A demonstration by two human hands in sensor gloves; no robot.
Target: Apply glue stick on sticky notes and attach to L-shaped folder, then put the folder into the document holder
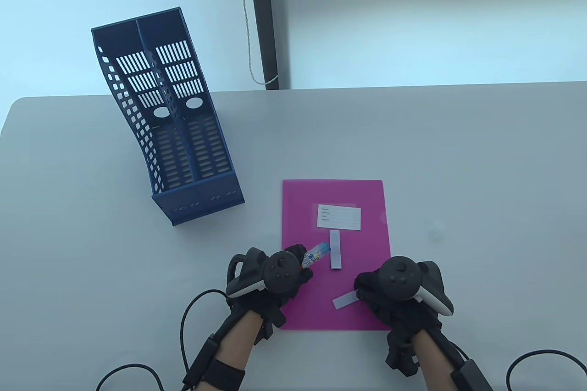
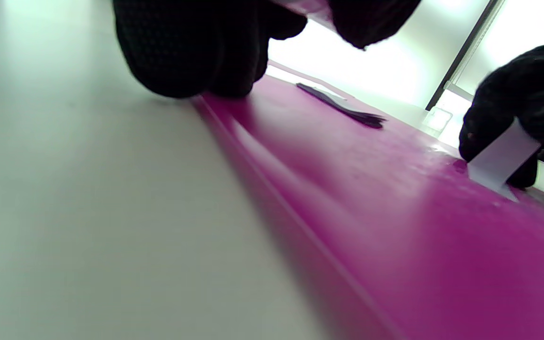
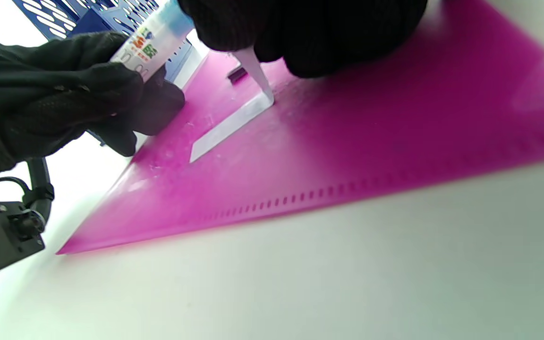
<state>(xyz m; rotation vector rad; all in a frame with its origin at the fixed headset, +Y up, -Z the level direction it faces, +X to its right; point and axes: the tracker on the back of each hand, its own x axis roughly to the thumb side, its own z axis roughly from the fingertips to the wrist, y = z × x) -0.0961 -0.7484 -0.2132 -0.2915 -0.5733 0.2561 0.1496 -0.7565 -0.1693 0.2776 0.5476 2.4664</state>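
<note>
A magenta L-shaped folder (image 1: 337,198) lies flat on the table with a white printed label (image 1: 339,217) on it. My left hand (image 1: 293,267) grips a glue stick (image 1: 317,255) at the folder's left edge, its tip pointing up and to the right. The glue stick (image 3: 151,40) also shows in the right wrist view. A small stack of pale sticky notes (image 1: 336,250) lies beside that tip. My right hand (image 1: 367,288) pinches one end of a single sticky note (image 1: 344,301), whose free end lies on the folder (image 3: 371,141). That note (image 3: 234,125) bends up into my fingers.
A blue two-slot document holder (image 1: 172,120) stands at the back left of the grey table (image 1: 458,157). Glove cables (image 1: 183,331) trail off the front edge. A small clear cap-like item (image 1: 434,228) sits right of the folder.
</note>
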